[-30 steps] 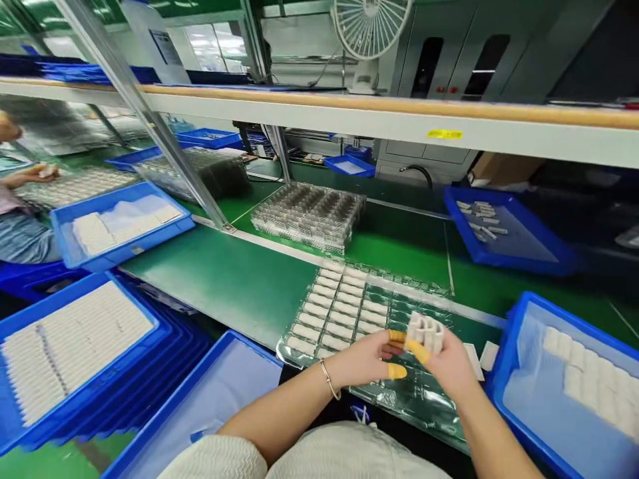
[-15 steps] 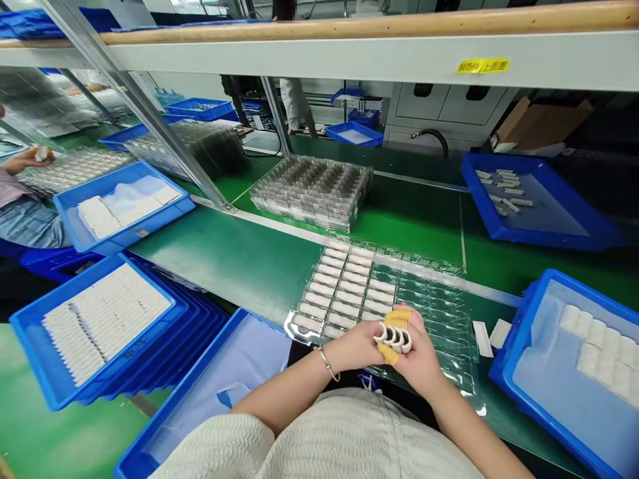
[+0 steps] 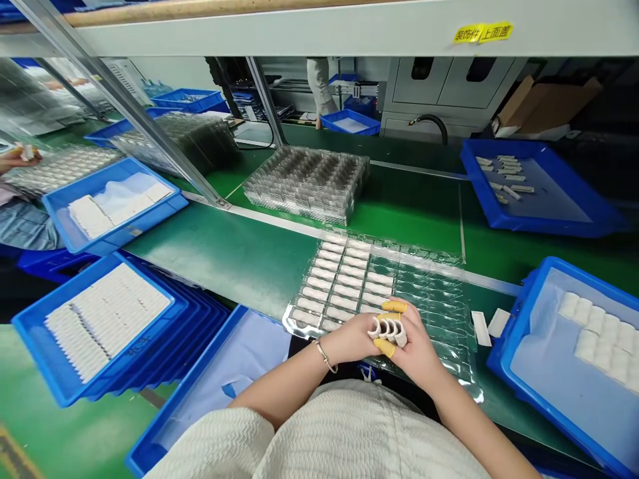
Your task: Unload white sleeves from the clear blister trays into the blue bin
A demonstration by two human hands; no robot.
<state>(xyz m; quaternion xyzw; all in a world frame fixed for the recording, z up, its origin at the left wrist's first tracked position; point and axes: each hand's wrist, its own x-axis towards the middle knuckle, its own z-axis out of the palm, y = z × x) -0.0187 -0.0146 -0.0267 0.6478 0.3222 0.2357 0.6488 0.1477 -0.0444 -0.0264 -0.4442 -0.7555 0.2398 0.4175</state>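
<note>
Several white curved plastic pieces [image 3: 389,330], nested in a row with their C-shaped ends showing, are held between my two hands. My right hand [image 3: 417,339], with yellow finger cots on its fingers, is closed around them from the right. My left hand [image 3: 354,339] is closed at their left end, its fingertips partly hidden behind the pieces. Beneath both hands lies a clear blister tray [image 3: 434,319]. White pieces [image 3: 324,274] fill its left columns, and bare pockets show on the right.
A blue bin [image 3: 529,379] with white pieces stands at right, two flat white strips [image 3: 480,328] beside it. Stacked blue trays [image 3: 164,319] are at left. Clear trays [image 3: 309,179] are piled behind. A shelf beam [image 3: 299,40] crosses overhead. Another person's hand [image 3: 17,158] is far left.
The camera view has tilted down slightly, so the background sits higher. My hands stay together over the tray, still holding the white pieces, with slight finger movement.
</note>
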